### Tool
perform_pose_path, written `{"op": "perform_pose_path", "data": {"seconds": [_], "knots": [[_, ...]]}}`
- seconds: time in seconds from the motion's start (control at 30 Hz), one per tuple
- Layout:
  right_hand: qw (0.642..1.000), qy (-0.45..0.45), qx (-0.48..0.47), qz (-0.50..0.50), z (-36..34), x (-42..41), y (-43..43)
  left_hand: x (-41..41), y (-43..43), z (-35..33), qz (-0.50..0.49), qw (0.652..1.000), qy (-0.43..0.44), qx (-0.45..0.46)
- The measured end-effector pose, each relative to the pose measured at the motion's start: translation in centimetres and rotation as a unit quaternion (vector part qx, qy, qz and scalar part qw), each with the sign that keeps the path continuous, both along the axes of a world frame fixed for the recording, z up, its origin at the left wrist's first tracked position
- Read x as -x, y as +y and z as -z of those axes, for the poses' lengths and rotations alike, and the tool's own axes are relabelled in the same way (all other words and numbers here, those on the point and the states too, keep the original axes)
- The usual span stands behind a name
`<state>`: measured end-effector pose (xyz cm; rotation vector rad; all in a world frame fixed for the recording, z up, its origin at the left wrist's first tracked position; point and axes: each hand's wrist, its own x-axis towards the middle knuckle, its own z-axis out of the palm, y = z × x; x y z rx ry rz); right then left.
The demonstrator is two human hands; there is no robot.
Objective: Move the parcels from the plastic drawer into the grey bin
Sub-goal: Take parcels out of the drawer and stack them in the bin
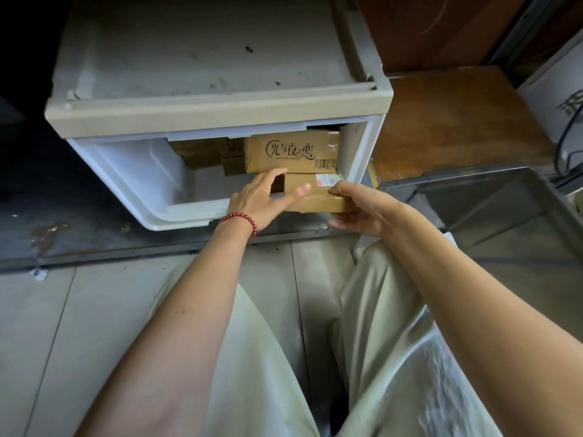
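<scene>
Right hand grip: the right hand (356, 211) pinches the right end of the small cardboard parcel (318, 198), with the thumb pressed on its top edge and the fingers curled underneath.
Left hand grip: the left hand (260, 198) lies spread at the same parcel's left end. The thumb is flat across the top face and the fingers are nearly straight, reaching past the far left corner. From here I cannot tell whether those fingers touch the box.
Small cardboard parcel: it is roughly level at the front right corner of the plastic drawer (151, 187), with its near edge over the drawer's front lip. A white label with red print sits on its far right corner.
Printed parcel (291, 154): a bigger brown box with dark lettering and a barcode, at the drawer's back right. It is directly behind the held one and stands taller.
Other parcels (202, 152): more brown boxes at the drawer's back middle, in shadow, so I cannot count them.
Plastic drawer: white, pulled out towards the person.
Drawer housing (205, 58): a beige frame above and around the drawer, with a dusty, speckled top.
Bead bracelet (239, 220): red beads on the left wrist, just in front of the drawer's lip.
Grey bin (492, 197): to the right of the drawer, with its near corner close to the drawer's front right corner.
Wooden board (457, 121): brown, to the right of the drawer and behind the bin.
Floor tiles (47, 310): pale, in front of the drawer.
</scene>
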<state>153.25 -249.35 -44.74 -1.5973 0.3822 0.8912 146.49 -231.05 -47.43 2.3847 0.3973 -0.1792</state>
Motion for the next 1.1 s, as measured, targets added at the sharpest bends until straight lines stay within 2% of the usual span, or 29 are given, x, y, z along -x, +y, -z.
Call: {"op": "perform_pose_path", "data": {"seconds": [0.1, 0.2, 0.33, 0.47, 0.67, 0.8, 1.0, 1.1], "knots": [[0.999, 0.009, 0.019, -0.033, -0.5, 0.7, -0.3, 0.4, -0.2, -0.6, -0.027, 0.993, 0.028, 0.108], [0.998, 0.030, 0.002, -0.055, -0.9, 1.0, -0.7, 1.1, -0.3, -1.0, -0.068, 0.978, 0.105, 0.167], [0.987, 0.039, 0.025, -0.152, -1.1, 1.4, -0.8, 1.7, -0.7, -1.6, -0.140, 0.927, 0.143, 0.316], [0.979, 0.047, 0.018, -0.196, -1.1, 1.8, -0.4, 3.0, -0.3, -2.3, -0.158, 0.919, 0.130, 0.336], [0.985, 0.046, -0.014, -0.164, -1.2, 2.9, 0.6, 6.5, 1.9, -2.9, -0.147, 0.919, 0.127, 0.342], [0.992, -0.010, 0.017, -0.126, -1.0, 3.2, 1.1, 9.2, 2.9, -3.6, -0.116, 0.923, 0.101, 0.352], [0.991, -0.102, -0.052, -0.075, -0.6, 3.9, 1.8, 12.1, 3.8, -3.5, -0.173, 0.937, 0.067, 0.295], [0.988, -0.132, -0.075, -0.040, -0.2, 3.4, 1.7, 13.0, 4.2, -3.2, -0.188, 0.935, 0.033, 0.298]]}}
